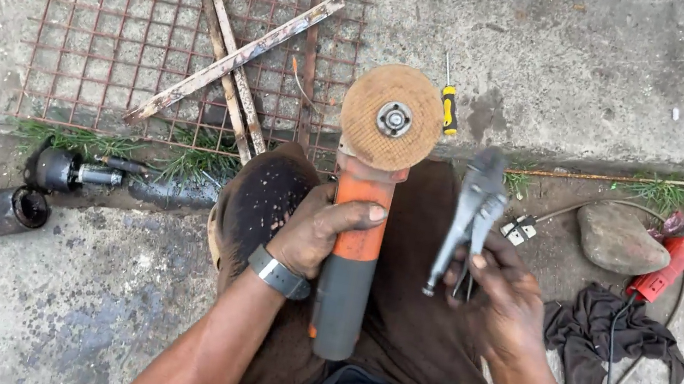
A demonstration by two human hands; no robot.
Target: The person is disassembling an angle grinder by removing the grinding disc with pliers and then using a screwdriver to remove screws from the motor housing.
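Honestly, the orange grinder (pixel 353 250) is gripped mid-body by the left hand (pixel 311 233), worn disc (pixel 392 117) just above it; locking pliers (pixel 468 219), clasped by the right hand (pixel 503 297), are best squared on the centre nut.

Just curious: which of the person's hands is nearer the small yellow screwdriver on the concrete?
Right. The right hand holds pliers below the screwdriver; the left hand grips the grinder, farther left.
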